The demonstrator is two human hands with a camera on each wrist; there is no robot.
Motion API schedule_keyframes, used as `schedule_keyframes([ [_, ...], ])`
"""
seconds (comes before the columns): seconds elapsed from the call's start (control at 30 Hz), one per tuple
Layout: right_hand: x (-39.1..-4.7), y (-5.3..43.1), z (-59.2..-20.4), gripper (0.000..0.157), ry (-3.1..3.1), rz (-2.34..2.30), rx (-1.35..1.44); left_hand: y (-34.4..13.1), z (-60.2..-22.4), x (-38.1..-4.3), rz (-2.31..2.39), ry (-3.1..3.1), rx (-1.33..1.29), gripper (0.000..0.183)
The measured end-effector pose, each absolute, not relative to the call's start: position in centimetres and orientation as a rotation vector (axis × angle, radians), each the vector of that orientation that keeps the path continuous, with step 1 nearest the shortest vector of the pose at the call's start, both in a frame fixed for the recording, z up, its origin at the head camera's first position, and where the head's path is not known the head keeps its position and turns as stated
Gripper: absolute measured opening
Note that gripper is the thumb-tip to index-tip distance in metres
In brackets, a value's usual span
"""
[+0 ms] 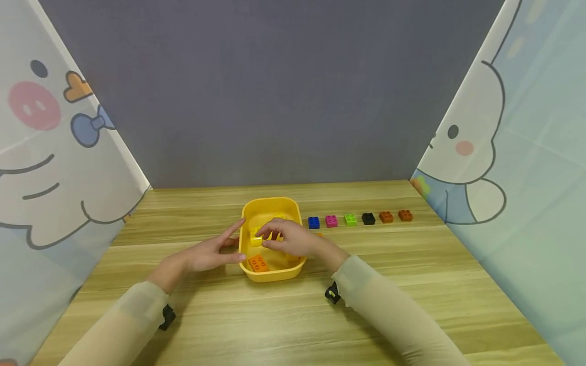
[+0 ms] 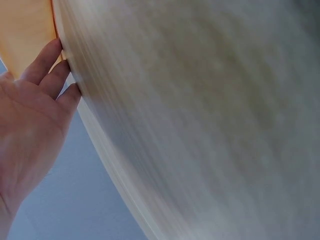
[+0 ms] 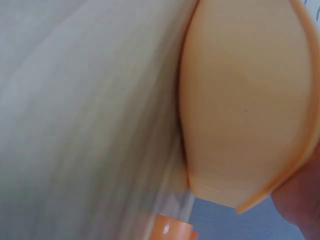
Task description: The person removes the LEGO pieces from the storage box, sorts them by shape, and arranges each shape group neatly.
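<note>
A yellow plastic bin (image 1: 270, 277) stands on the table, holding an orange brick (image 1: 258, 263) at its near left corner and several yellow bricks. My left hand (image 1: 208, 252) is at the bin's left side, thumb and fingers spread along the rim. In the left wrist view, its fingertips (image 2: 62, 67) lie against the bin's outer wall. My right hand (image 1: 293, 238) reaches over the right rim into the bin, fingers bent. Its thumb and index fingertip are right at a yellow brick (image 1: 254, 241), with a gap between them. The hand hides part of the other yellow bricks.
Right of the bin runs a row of small bricks: blue (image 1: 313, 222), pink (image 1: 331, 221), lime green (image 1: 350, 219), black (image 1: 368, 218) and two brownish orange ones (image 1: 396, 216). Another orange brick (image 3: 170, 229) lies beside the bin, mostly behind my right hand in the head view.
</note>
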State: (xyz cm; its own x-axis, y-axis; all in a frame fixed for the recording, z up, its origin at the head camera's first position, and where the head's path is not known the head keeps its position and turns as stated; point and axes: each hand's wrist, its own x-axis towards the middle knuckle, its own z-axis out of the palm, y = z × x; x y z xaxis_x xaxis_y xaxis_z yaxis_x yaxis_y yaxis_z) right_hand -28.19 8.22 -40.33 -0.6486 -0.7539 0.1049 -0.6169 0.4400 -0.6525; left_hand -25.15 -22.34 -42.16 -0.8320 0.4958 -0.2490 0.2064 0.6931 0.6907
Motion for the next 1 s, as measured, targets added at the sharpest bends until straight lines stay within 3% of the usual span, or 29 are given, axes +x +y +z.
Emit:
schedule_keyframes([
  [0.57,-27.8,7.6,-40.6,0.026,2.603,-0.384,-1.451,-22.4,-41.6,-25.1,0.900,2.532,0.558,0.104],
  [1.0,-27.3,7.2,-40.9,0.043,2.709,-0.210,-1.337,-22.3,-42.1,-25.1,0.916,2.506,0.557,0.102],
])
